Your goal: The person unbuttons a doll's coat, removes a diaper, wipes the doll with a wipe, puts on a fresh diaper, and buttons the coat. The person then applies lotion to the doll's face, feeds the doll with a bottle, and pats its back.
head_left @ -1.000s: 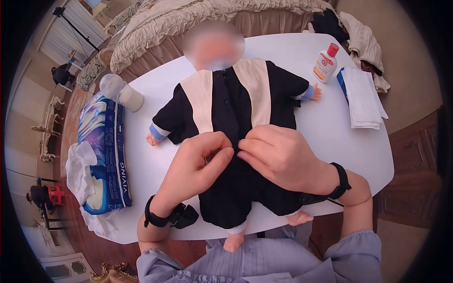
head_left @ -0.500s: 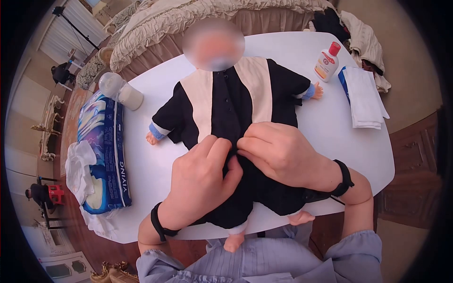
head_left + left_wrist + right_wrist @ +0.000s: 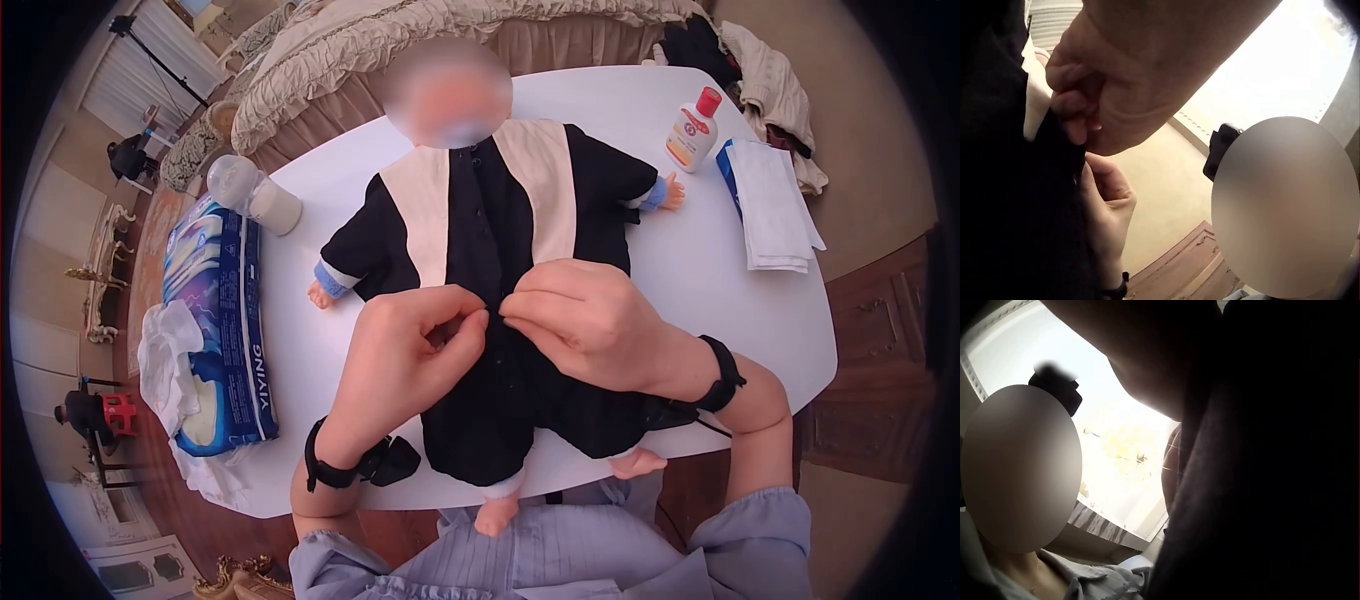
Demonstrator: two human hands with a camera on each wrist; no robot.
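Note:
A doll lies face up on the white table, wearing a black romper with cream panels and buttons down the front. In the head view, my left hand pinches the dark cloth beside the button opening between thumb and forefinger. Opposite it, my right hand pinches the other edge, its fingertips close to the left ones. The left wrist view has both hands' fingertips meeting at the dark cloth's edge. Whatever lies between the fingertips is hidden. Dark cloth fills much of the right wrist view.
Left of the doll are a blue diaper pack and a baby bottle. A red-capped lotion bottle stands at the back right, near folded white cloths. A ruffled bed is behind the table.
My left hand first rolled over the opening with its back up, then turned back to a thumb-and-forefinger pinch, slightly left. The right hand has stayed nearly in place on the romper.

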